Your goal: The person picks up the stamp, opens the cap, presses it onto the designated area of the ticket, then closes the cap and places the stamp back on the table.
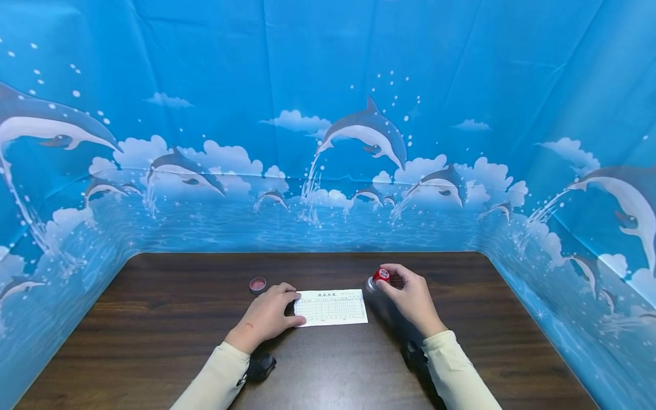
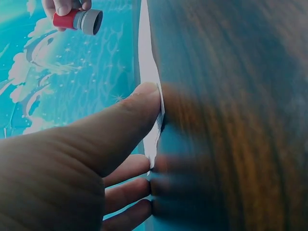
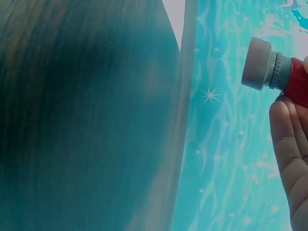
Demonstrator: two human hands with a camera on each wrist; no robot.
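A white printed form (image 1: 331, 307) with a ruled grid lies on the table. My left hand (image 1: 271, 316) rests at its left end, thumb on the lower left corner and fingertips by the upper left one. In the left wrist view, the thumb presses on the slightly buckled paper (image 2: 148, 62). To the right of the form, my right hand (image 1: 412, 296) pinches a stamp with a red handle (image 1: 381, 275) between thumb and fingers. The right wrist view shows the stamp's pale round end (image 3: 256, 63) held off the table, tilted and facing left.
A small round ink pad (image 1: 258, 285), dark-rimmed with a reddish inside, sits on the table beyond my left hand. The dark wood-grain table (image 1: 328, 364) meets a blue dolphin-print cloth (image 1: 307, 216) at its back and sides.
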